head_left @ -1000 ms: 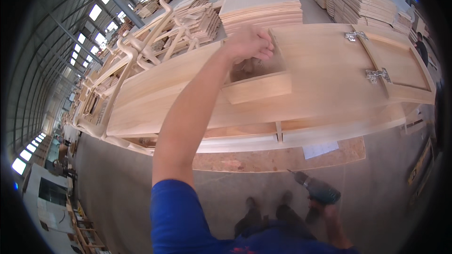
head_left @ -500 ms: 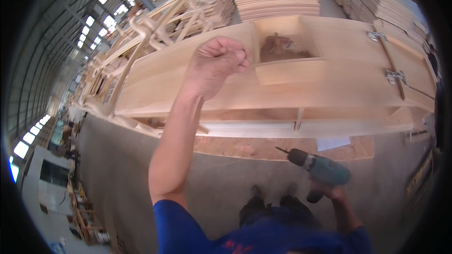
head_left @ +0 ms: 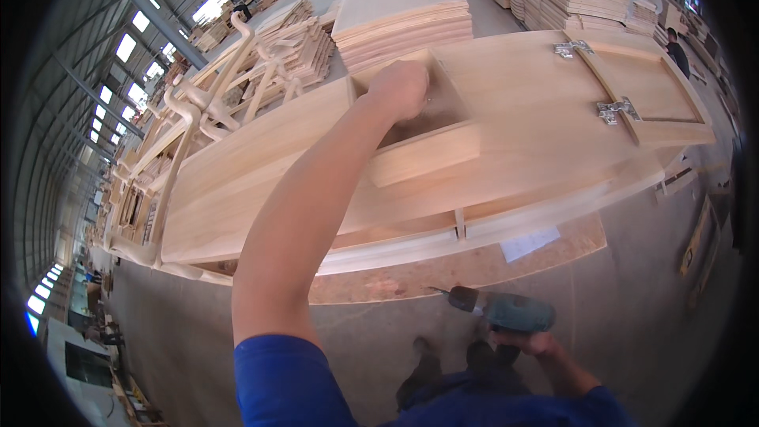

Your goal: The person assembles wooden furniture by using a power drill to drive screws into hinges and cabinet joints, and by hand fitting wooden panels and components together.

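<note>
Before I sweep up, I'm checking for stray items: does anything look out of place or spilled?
Possibly the white paper sheet: it lies on the flat brown board below the pale wooden cabinet, the only paper there. No spill is evident.

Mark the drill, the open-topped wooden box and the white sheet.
Drill (head_left: 518,312): head view, dark teal motor housing.
Wooden box (head_left: 427,155): head view, front wall.
White sheet (head_left: 530,243): head view, middle of its face.
</note>
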